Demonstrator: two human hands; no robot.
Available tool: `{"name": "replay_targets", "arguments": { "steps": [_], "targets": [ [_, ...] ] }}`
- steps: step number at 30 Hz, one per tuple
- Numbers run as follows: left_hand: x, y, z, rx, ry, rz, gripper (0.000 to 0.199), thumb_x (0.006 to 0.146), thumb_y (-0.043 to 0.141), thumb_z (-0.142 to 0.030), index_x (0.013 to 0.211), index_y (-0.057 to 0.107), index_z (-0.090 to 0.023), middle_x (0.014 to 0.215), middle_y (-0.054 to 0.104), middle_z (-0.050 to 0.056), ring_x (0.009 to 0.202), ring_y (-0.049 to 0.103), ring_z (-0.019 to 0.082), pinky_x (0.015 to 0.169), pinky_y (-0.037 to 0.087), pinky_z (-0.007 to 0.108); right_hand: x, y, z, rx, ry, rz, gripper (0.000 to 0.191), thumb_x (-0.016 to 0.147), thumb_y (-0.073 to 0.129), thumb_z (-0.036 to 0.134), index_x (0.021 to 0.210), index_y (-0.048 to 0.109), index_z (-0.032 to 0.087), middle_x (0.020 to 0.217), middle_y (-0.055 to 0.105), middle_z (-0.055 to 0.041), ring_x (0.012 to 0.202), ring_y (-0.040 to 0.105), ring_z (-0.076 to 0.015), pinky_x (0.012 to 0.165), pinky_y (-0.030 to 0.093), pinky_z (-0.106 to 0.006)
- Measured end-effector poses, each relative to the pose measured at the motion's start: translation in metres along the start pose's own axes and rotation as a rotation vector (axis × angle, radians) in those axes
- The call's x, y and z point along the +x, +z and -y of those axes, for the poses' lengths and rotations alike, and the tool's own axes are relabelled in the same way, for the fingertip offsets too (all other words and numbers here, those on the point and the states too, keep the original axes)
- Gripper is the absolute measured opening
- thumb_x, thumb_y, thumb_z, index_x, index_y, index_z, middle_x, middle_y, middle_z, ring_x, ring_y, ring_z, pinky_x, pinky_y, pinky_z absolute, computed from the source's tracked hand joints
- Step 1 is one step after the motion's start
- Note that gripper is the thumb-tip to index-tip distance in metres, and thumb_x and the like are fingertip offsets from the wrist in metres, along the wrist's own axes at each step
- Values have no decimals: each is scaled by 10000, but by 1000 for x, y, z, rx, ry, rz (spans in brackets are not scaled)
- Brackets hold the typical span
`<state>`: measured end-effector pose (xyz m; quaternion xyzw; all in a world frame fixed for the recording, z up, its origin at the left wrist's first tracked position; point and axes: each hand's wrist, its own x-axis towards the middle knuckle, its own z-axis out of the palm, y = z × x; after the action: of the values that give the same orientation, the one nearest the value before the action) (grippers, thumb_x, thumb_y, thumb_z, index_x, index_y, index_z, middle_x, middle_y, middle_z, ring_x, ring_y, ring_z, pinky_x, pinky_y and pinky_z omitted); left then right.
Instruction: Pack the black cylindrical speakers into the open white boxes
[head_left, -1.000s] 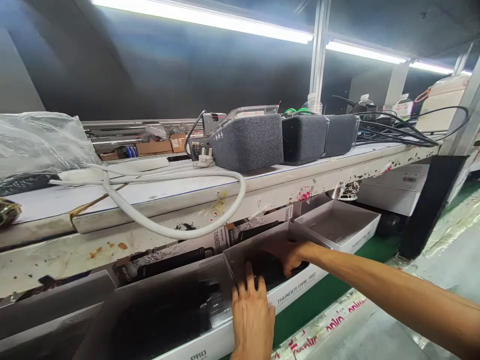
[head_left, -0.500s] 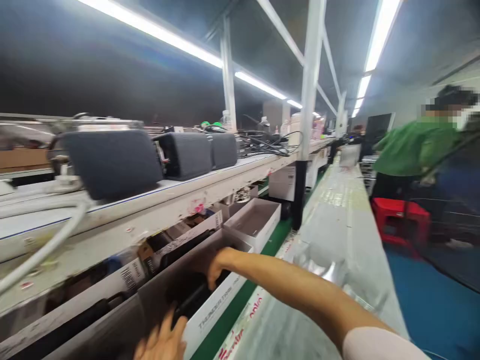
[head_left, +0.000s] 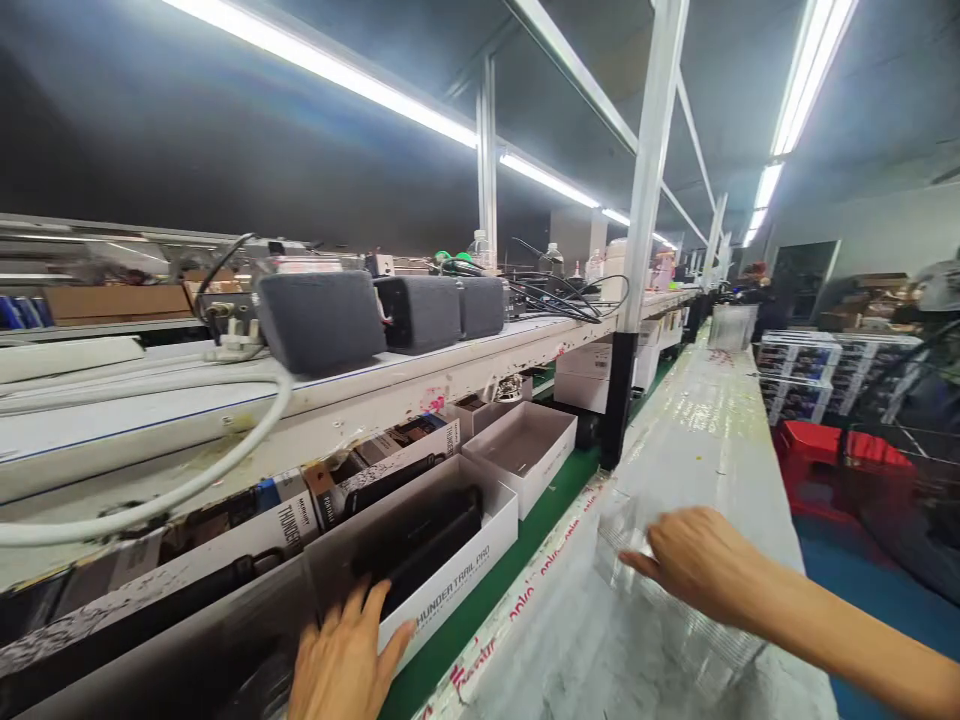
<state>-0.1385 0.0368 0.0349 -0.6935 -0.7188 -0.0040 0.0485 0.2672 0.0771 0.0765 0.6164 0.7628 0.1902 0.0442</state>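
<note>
My left hand (head_left: 349,650) is open, fingers spread over the near side of a long white open box (head_left: 487,560) with lettering on its wall. Inside lies a black speaker (head_left: 427,545) with a handle at its end, its near part hidden by the hand. My fingertips are at the speaker's near end; whether they press on it I cannot tell. Over the bench on the right is my right hand (head_left: 697,555), thumb pointing left and the other fingers bent down out of sight. Clear ribbed plastic packaging (head_left: 705,645) lies below and around it; a grip on it cannot be made out.
Another white open box (head_left: 525,455) stands beyond the first one. Printed cartons (head_left: 292,510) line the left. Grey speakers (head_left: 322,320) and a white cable (head_left: 262,430) are on the shelf above. A black-based post (head_left: 619,400) rises beside the bench; a red stool (head_left: 840,450) stands right.
My right hand has left the box and moved right to the plastic packaging on the bench. My left hand stays at the box. The view has shifted, and the person in green is out of sight.
</note>
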Motion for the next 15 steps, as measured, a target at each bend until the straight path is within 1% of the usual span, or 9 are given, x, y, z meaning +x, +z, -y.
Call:
{"name": "replay_targets", "arguments": {
  "steps": [1,3,5,7,9,12,15],
  "targets": [
    [4,-5,-1,-50,-12,5,533,1036,345,-480,1479,498,-225,1545,491,138,1300,576,336,1067,460,525,-16,14,-9,-9,21,22,523,996,537,526,650,733,187,675,699,-186,688,719,-392,593,483,-426],
    [16,-12,-3,-118,-13,7,567,1042,283,-489,1495,475,-208,1620,378,138,1344,549,316,1066,484,472,-40,37,-17,28,60,93,486,999,515,456,637,716,203,667,698,-186,679,720,-399,562,457,-419],
    [36,-14,-8,-131,44,-13,568,1030,305,-470,1485,488,-183,1662,293,133,1448,438,304,1149,424,444,-54,47,-17,126,70,156,445,1012,457,317,654,696,205,698,711,-171,691,728,-363,554,417,-384],
    [60,-11,-15,-110,128,-32,585,1010,341,-454,1480,494,-141,1634,345,153,1504,346,308,1228,318,448,-58,47,-13,237,69,183,419,1004,412,201,672,668,197,718,714,-139,689,720,-304,560,366,-350],
    [83,-5,-23,-120,189,-6,626,991,359,-452,1492,469,-93,1583,421,182,1499,350,323,1252,265,454,-57,41,-11,326,92,177,377,975,424,142,660,625,189,692,689,-96,667,686,-250,569,313,-329],
    [109,3,-32,-210,208,69,697,959,390,-443,1533,378,-47,1581,417,205,1475,390,324,1240,288,437,-56,32,-13,426,179,166,281,901,502,101,641,573,183,639,631,-36,652,627,-196,572,263,-304],
    [123,10,-35,-264,194,79,793,880,505,-468,1547,346,-69,1598,390,207,1478,383,341,1224,311,455,-57,25,-21,478,264,144,156,845,628,150,698,601,191,669,646,-9,666,612,-182,572,261,-280]
  ]
}}
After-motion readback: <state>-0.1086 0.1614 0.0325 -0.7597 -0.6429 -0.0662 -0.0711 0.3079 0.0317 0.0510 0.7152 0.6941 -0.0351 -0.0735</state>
